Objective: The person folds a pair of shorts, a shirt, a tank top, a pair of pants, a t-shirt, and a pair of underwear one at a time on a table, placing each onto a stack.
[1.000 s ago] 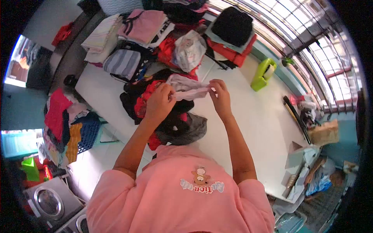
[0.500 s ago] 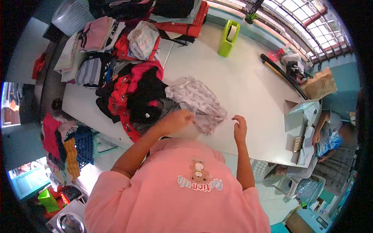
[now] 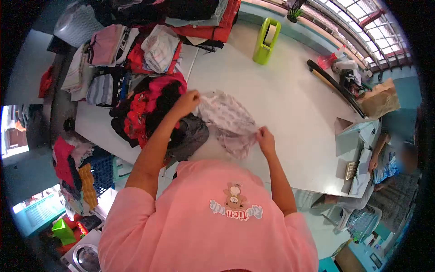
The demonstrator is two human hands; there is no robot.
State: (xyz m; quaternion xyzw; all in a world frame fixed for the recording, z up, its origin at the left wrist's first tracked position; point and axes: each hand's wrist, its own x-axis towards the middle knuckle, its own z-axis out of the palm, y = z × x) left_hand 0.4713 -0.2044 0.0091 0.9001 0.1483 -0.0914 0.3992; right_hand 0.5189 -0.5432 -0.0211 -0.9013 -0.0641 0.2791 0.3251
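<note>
Hands pinch opposite edges of the pale patterned garment point(image 3: 229, 122) on the white bench point(image 3: 290, 104): left hand point(image 3: 186, 102) at the far edge, right hand point(image 3: 265, 139) nearer. Even tension should flatten it; keep it off the red-and-black clothes heap point(image 3: 152, 111) beside.

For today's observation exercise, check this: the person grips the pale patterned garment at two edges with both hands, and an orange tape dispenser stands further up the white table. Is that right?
Not quite. The head view shows the tape dispenser is lime green, not orange. The rest holds: left hand and right hand grip the pale patterned garment on the white table.
</note>
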